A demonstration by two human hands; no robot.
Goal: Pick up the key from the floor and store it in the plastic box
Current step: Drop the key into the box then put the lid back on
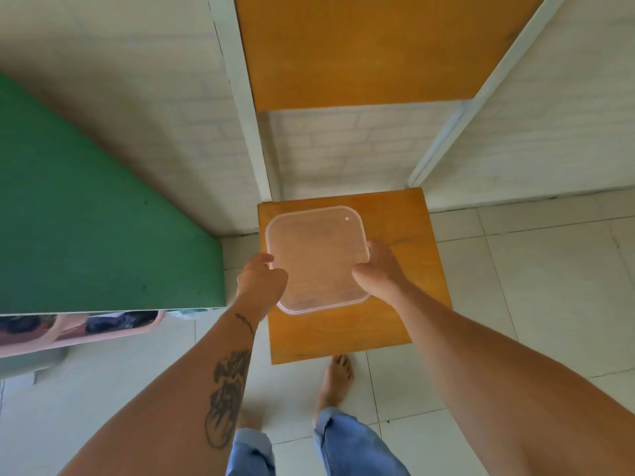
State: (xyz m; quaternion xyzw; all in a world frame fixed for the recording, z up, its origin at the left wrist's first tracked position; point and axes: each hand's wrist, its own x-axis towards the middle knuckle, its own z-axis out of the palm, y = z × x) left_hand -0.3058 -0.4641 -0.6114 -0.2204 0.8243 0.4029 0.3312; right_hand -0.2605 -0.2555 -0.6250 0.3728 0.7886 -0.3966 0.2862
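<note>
White floor tiles (pixel 515 269) surround a small orange table (pixel 343 331) set against a pale brick-pattern wall, with a green panel (pixel 86 218) to the left. On the table sits the plastic box (pixel 316 259), translucent, square with rounded corners, its lid apparently seated. Left hand (pixel 261 280) grips the box's left edge; right hand (pixel 378 266) grips the right edge, its fingers (pixel 369 243) curled over the rim. No key is visible anywhere, on the floor or through the cloudy lid. Judgement: either the key is already stored and the box is being closed, or retrieval remains undone; the view cannot settle which.
</note>
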